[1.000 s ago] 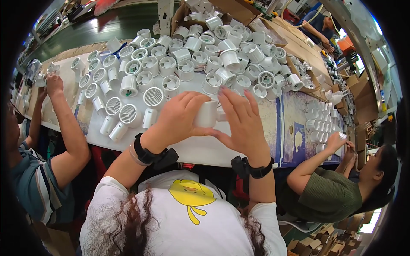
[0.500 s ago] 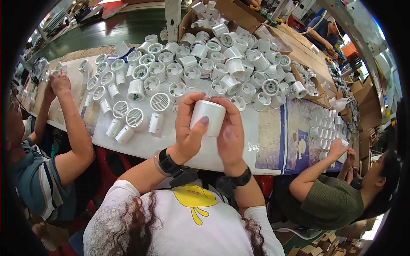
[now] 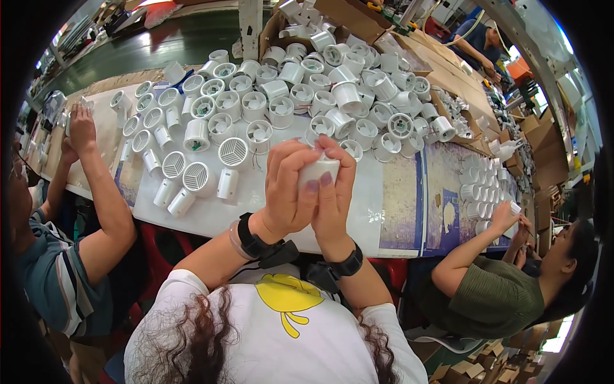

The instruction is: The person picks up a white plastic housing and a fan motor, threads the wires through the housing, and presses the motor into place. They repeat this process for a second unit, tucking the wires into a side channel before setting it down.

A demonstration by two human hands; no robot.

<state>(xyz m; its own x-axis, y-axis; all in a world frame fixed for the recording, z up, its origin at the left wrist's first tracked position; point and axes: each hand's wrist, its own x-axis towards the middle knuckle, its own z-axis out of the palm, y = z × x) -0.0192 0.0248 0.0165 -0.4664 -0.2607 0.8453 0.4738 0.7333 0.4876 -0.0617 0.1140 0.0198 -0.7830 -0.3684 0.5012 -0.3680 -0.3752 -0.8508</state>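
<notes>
Both my hands are wrapped around a white plastic cylinder housing (image 3: 318, 170), raised over the near part of the table. My left hand (image 3: 288, 182) covers its left side, and my right hand (image 3: 337, 185) grips the right side. The two thumbs press on it side by side, and much of its surface is hidden by fingers. Left of my hands, slatted white round housings (image 3: 199, 178) stand on the white tabletop (image 3: 262, 217), each with a small white tube piece (image 3: 228, 184) close by. Beyond my hands lies a large pile of white fan housings (image 3: 280, 111), some with fan blades or green circuit parts showing.
A cardboard box (image 3: 352, 16) with more white parts is behind the pile, near a metal post (image 3: 250, 29). A co-worker (image 3: 83, 256) sits at my left, another (image 3: 499, 281) at my right beside rows of white cylinders (image 3: 476, 192). A green belt (image 3: 160, 45) runs at the back left.
My hands have closed further around the white housing, with fingers now over its top and thumbs together. The whole view has shifted slightly.
</notes>
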